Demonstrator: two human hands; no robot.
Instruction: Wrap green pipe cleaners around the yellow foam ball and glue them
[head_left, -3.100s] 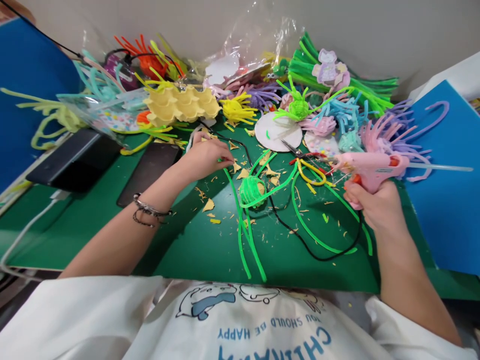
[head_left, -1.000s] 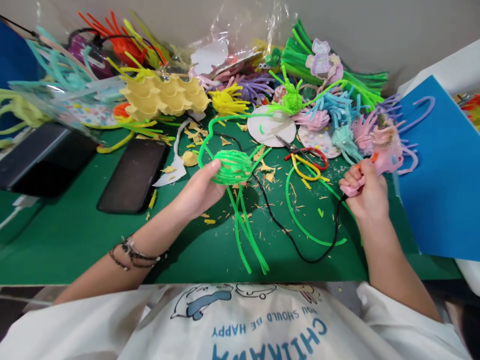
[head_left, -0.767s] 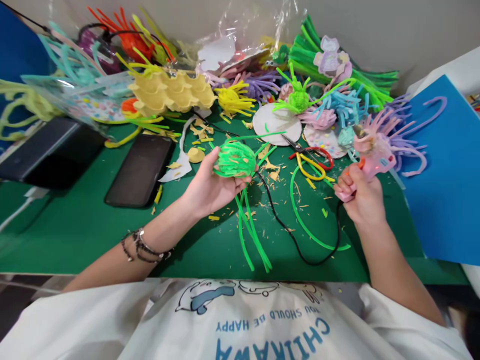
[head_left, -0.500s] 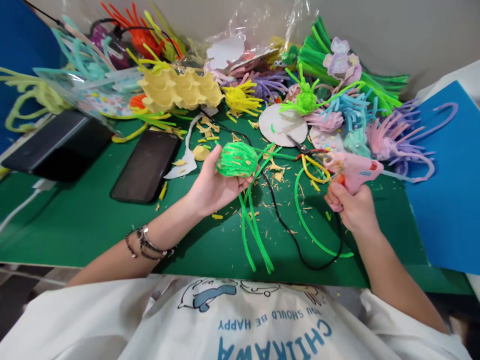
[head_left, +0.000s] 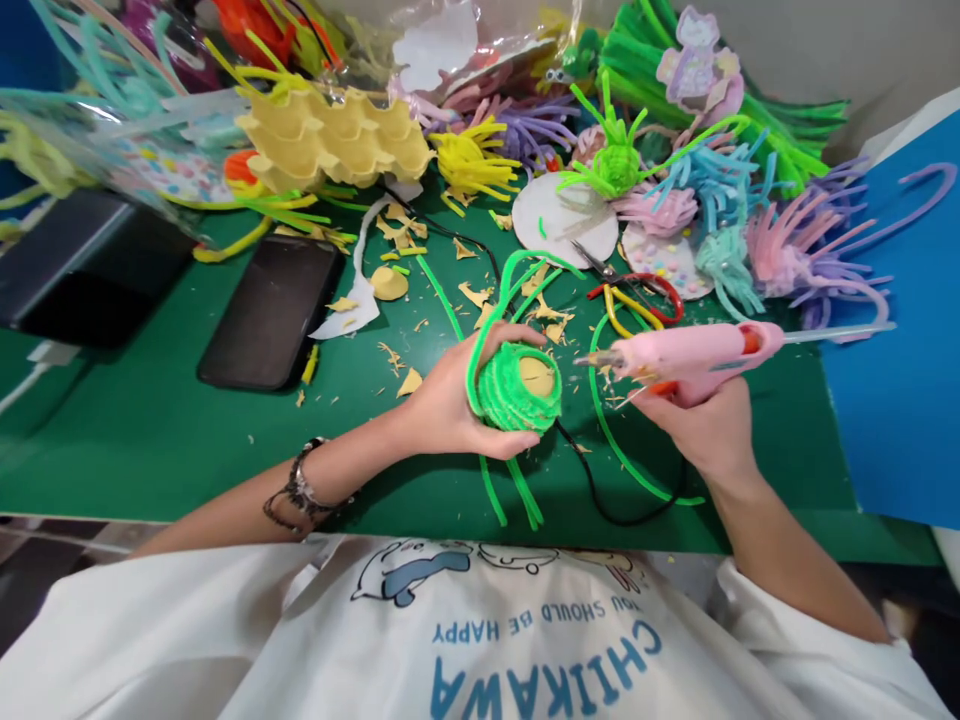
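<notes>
Green pipe-cleaner ball [head_left: 516,392] w/ a yellow disc showing at its open end sits cupped in the left hand [head_left: 450,405], lifted just off the table [head_left: 150,440]; left fingers [head_left: 501,338] curl closed around it, thumb underneath; loose green stems trail down from it toward the person's shirt. Right hand [head_left: 701,425] is wrapped shut on the pink glue gun [head_left: 686,358]; nozzle points left, tip just beside the ball's yellow face, not clearly touching.

Change vs half a sec ago: ball has been turned so the yellow end faces the gun, & the gun has swung in from over by the scissors [head_left: 637,290] to level w/ the ball; reads as glue about to go on that end.

Black cord [head_left: 600,500] loops on the table below the right fingers. Beyond the left fingers: paper scraps, a black phone [head_left: 270,310]; farther out a yellow egg carton [head_left: 334,140], its cups look empty; a clear plastic bag [head_left: 480,50] behind it holds paper cut-outs & more stems. Beyond the gun: finished fuzzy pieces in green, blue, pink, purple.
</notes>
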